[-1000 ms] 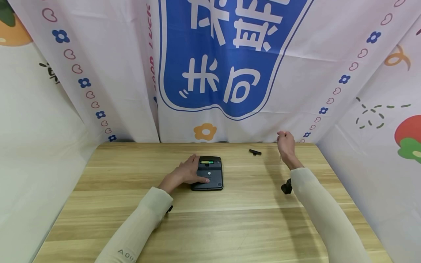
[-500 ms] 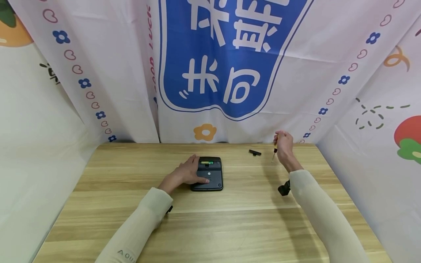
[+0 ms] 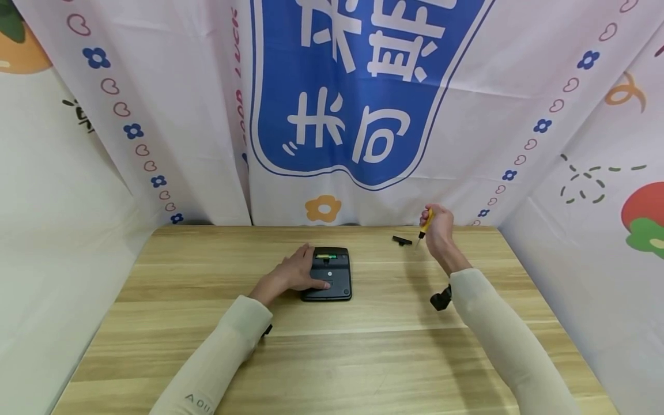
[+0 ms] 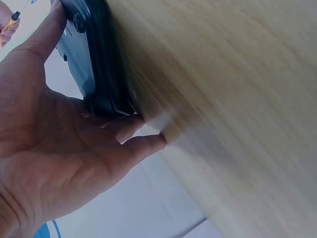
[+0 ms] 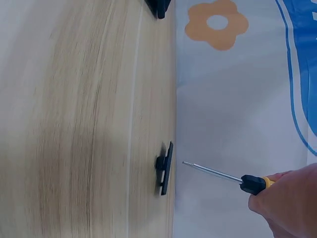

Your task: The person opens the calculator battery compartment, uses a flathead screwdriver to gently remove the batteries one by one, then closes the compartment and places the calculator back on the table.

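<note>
A black calculator (image 3: 339, 279) lies face down on the table, its battery slot uncovered with a green-and-yellow battery (image 3: 326, 256) inside. My left hand (image 3: 297, 272) holds it by the left side, thumb across the back and other fingers round the edge, as the left wrist view also shows. My right hand (image 3: 440, 227) grips a small screwdriver (image 3: 426, 222) by its yellow handle, raised at the table's far right. In the right wrist view the screwdriver's metal shaft (image 5: 213, 171) points toward a small black battery cover (image 5: 167, 168). Part of the handle is hidden in the fist.
The wooden table (image 3: 332, 357) ends at a printed cloth backdrop (image 3: 384, 207) close behind the battery cover. White printed cloth walls (image 3: 586, 271) stand on both sides. A black wrist-worn device (image 3: 441, 298) hangs below the right sleeve.
My right hand has moved left toward the battery cover, bringing the screwdriver's shaft and yellow handle into sight. The left hand and calculator have stayed in place.
</note>
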The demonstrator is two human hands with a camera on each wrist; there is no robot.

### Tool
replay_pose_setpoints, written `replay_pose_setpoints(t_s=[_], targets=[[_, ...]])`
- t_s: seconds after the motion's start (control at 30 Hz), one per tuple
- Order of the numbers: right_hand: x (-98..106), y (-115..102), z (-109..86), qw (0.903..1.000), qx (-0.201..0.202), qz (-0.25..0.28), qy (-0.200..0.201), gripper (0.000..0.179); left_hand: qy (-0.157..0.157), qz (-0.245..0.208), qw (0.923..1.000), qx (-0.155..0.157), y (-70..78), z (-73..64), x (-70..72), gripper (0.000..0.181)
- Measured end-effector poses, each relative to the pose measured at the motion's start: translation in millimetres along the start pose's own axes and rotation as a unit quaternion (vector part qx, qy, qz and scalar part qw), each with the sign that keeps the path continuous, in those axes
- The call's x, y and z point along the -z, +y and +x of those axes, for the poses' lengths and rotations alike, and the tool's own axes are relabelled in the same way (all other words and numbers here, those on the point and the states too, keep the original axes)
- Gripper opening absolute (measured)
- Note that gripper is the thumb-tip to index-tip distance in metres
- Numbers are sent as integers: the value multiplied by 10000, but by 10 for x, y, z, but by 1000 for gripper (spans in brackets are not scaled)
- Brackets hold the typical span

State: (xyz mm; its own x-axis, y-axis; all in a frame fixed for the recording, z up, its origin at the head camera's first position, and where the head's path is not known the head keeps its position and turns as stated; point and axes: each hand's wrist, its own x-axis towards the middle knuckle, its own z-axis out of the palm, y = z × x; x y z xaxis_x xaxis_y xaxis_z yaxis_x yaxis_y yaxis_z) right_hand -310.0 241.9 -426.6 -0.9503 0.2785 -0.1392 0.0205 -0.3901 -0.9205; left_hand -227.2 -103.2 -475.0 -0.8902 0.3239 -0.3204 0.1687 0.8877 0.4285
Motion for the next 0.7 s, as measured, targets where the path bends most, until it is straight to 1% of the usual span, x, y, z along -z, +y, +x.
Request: replay_pose_setpoints(t_s=[0.3,0.47,0.7], targets=[[-177,28,-109,9977,-100,666,-108,26,-63,60,10000,32,15,-16,13,114],[-267,55,-176,9932,-137,1140,-177,28,-58,82,9999,15,18,-13,5,113],[-434,99,-268,9871,-243,1566,-209,31,-71,99,9999,19,14,-11,8,112]])
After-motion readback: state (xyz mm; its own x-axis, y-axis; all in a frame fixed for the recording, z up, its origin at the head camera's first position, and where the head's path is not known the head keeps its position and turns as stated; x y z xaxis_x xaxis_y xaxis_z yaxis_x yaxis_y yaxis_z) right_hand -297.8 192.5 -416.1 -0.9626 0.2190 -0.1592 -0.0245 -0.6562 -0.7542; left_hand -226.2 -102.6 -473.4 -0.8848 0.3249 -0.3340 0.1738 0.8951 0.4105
